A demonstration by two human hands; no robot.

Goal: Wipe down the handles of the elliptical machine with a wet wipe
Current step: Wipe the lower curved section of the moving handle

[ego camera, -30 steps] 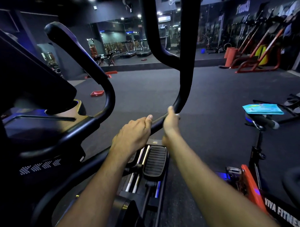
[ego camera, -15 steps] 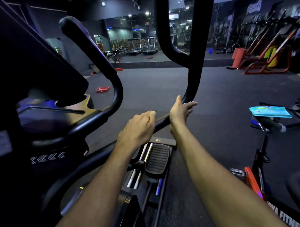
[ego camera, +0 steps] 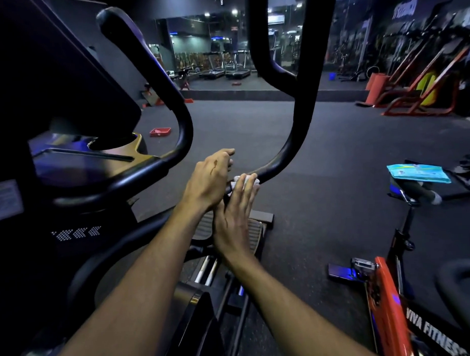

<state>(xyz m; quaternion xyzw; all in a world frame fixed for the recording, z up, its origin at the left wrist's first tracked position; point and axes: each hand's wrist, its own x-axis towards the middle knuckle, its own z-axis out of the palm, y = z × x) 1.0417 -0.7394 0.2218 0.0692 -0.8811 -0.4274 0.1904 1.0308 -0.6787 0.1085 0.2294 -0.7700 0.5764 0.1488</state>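
Head view: both hands met low on the curved handle of the elliptical machine.
Right fingers (ego camera: 246, 186): lay straight and close together, their tips pressed onto a white wipe (ego camera: 243, 180).
Wipe: a small crumpled wad, against the black handle (ego camera: 286, 154) just where the bar bends upward; most of it was hidden under the fingertips.
Right hand (ego camera: 234, 220): back facing the camera, flat, not curled round the bar.
Left fingers (ego camera: 225, 154): curled over the bar from above, just left of the wipe; whether they also touched the wipe could not be told.
Left hand (ego camera: 208, 181): gripped the lower run of the handle, its wrist touching the base of the right hand.
Handle: rose from the hands in a curve, then went straight up out of the top of the frame.
Second handle (ego camera: 155, 74): to the left, a thick black bar with a rounded end, well apart from the hands.
Console (ego camera: 65, 72): dark, at far left, above a cup holder (ego camera: 112, 142).
Pedal (ego camera: 254, 230): ribbed, below the hands.
Wipe packet (ego camera: 419, 172): blue, lying on the seat of an exercise bike (ego camera: 387, 300) at right, well apart from the hands.
Floor (ego camera: 321, 153): dark grey, with a small red tray (ego camera: 160, 131) beyond the second handle.
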